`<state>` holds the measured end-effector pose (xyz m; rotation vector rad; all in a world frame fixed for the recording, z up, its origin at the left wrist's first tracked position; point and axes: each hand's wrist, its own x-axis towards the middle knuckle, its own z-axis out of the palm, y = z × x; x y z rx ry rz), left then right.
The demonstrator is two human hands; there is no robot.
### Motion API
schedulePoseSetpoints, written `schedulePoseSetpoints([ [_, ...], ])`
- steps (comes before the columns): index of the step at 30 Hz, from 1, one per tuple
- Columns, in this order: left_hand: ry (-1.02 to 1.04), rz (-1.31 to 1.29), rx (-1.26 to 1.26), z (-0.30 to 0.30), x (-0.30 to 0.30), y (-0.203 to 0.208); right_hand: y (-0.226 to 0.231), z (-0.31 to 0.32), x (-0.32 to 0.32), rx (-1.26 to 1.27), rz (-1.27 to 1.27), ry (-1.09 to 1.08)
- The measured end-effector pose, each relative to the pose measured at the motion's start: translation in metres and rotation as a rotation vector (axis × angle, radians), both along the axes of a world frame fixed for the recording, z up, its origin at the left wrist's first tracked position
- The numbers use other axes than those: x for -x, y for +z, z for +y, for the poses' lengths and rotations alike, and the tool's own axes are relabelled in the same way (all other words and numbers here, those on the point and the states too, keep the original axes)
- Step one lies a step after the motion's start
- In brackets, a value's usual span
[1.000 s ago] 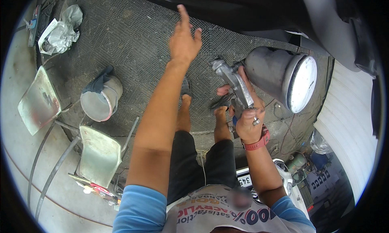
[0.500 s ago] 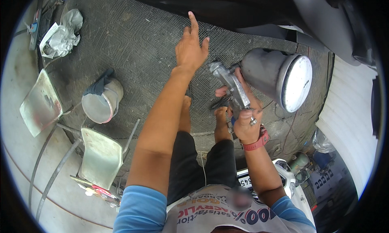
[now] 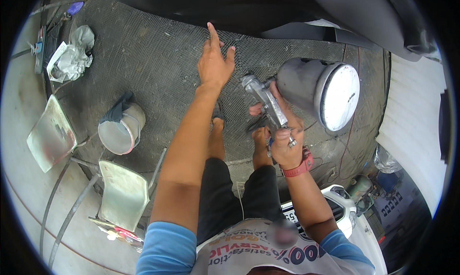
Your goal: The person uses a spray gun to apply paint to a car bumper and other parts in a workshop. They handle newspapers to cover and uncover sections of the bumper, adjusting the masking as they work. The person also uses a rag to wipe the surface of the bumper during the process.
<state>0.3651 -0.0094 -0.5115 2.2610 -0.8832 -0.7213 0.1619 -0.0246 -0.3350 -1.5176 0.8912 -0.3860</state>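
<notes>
A metal spray gun (image 3: pixel 267 101) is gripped in my right hand (image 3: pixel 286 148), which has a red watch on its wrist. The gun's nose points away from me and slightly left. On its right side sits a large grey paint cup (image 3: pixel 302 83), tilted, with its round white end (image 3: pixel 339 98) toward the right. My left hand (image 3: pixel 214 67) reaches forward empty, index finger stretched out and thumb apart. Its fingertip appears close to the lower edge of a big black glossy panel (image 3: pixel 215 7); I cannot tell whether they touch.
To the left stand a whitish bucket (image 3: pixel 115 137) with a dark cloth (image 3: pixel 116 110) over its rim and two pale chair-like panels (image 3: pixel 51 136) on metal tubing. Crumpled paper (image 3: pixel 79 52) lies at the far left. Behind me at the right is a white car (image 3: pixel 338 203). Dark ribbed matting (image 3: pixel 158 59) covers the floor.
My left hand has shifted left and slightly nearer. The spray gun and right hand have shifted a little left, grip unchanged. The whole view has also moved slightly.
</notes>
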Motion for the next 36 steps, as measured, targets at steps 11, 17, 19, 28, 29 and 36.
schedulePoseSetpoints([
  [11, -0.116, 0.141, 0.061, -0.007, 0.026, 0.041, 0.008, -0.003, 0.016, 0.04, 0.047, -0.079],
  [17, -0.404, 0.183, -0.289, 0.137, 0.093, 0.0, 0.007, -0.002, 0.054, -0.046, 0.041, 0.027],
  [19, -0.513, 0.191, -0.514, 0.218, 0.116, -0.003, -0.004, 0.0, 0.065, -0.019, 0.081, 0.033],
  [28, -0.159, 0.524, -1.273, 0.45, 0.08, 0.031, -0.043, 0.025, 0.046, -0.015, -0.02, -0.021],
  [29, -0.182, 0.469, -1.256, 0.457, 0.072, 0.027, -0.047, 0.028, 0.038, 0.007, -0.029, -0.022],
  [36, -0.072, 0.296, -0.913, 0.318, 0.009, -0.054, -0.082, 0.036, 0.005, -0.005, -0.013, 0.102],
])
